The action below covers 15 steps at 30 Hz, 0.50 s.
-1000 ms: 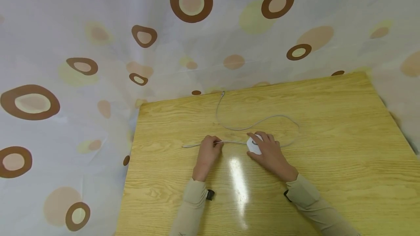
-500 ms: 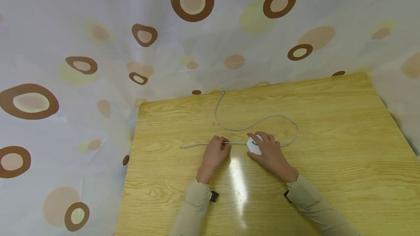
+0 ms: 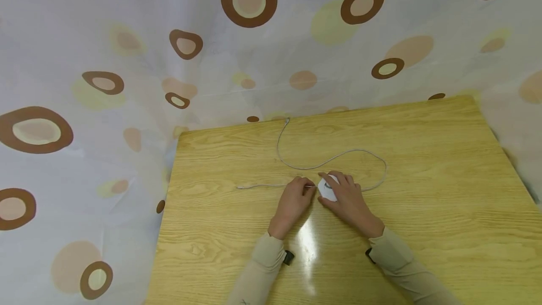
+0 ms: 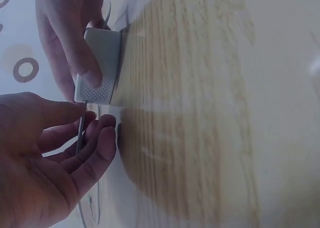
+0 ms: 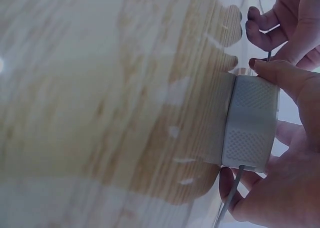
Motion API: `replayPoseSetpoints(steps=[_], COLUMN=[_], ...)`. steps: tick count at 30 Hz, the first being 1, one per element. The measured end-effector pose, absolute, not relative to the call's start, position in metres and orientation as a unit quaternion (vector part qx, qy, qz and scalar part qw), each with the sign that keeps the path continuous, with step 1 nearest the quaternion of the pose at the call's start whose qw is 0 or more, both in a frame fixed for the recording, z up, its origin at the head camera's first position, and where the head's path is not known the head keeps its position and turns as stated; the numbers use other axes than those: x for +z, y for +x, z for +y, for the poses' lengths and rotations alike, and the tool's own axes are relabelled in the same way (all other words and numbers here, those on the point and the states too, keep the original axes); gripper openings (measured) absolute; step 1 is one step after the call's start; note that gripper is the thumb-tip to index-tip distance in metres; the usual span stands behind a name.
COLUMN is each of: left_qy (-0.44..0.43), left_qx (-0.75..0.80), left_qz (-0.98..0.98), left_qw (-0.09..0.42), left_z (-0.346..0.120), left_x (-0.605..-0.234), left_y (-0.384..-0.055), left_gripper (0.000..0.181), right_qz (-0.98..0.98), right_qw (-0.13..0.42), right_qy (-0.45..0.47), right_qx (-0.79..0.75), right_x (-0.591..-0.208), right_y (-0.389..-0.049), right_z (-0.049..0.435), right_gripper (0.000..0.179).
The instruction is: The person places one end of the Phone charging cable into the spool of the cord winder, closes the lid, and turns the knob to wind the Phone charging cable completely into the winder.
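Observation:
A small white many-sided cable winder (image 3: 326, 191) sits on the wooden table, its dimpled side (image 5: 247, 145) plain in the right wrist view. From its two opposite ends runs a thin pale cable (image 3: 262, 185). My right hand (image 3: 349, 200) grips the winder, with fingers over the top and thumb on the near side. Close by the winder's left end, my left hand (image 3: 293, 201) pinches the cable between thumb and fingertips. In the left wrist view the left thumb and fingers (image 4: 100, 150) surround the cable right where it leaves the case.
The cable's right-hand length (image 3: 355, 150) curves back across the table to a connector (image 3: 287, 120) at the far edge. A shorter end with its plug (image 3: 240, 187) lies to the left. A patterned sheet (image 3: 296, 51) hangs behind the table (image 3: 423, 192).
My left hand has slid rightward along the cable, up to the winder. The right hand has stayed in place on the winder. The left cable end has shifted slightly.

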<state>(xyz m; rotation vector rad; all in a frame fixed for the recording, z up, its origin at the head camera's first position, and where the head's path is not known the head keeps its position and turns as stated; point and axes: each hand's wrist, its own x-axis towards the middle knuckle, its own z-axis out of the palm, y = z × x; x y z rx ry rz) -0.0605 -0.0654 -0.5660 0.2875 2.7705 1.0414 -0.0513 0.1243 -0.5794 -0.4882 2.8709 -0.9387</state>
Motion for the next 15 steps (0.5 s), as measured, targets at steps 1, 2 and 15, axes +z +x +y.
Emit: replayPoseSetpoints(steps=[1, 2, 15], left_qy=[0.094, 0.092, 0.042], left_qx=[0.349, 0.35, 0.363], left_qz=[0.929, 0.929, 0.924], left_qw=[0.083, 0.082, 0.111], left_z=[-0.065, -0.066, -0.094], left_x=[-0.567, -0.567, -0.562], left_y=[-0.061, -0.061, -0.06], left_gripper=[0.02, 0.02, 0.019], right_qz=[0.938, 0.938, 0.938], right_qw=[0.04, 0.04, 0.034], right_qy=[-0.16, -0.16, -0.161], right_qx=[-0.306, -0.306, -0.306], right_x=[-0.579, -0.579, -0.578], right_y=[-0.051, -0.052, -0.052], right_z=[0.124, 0.124, 0.125], right_gripper=[0.067, 0.067, 0.066])
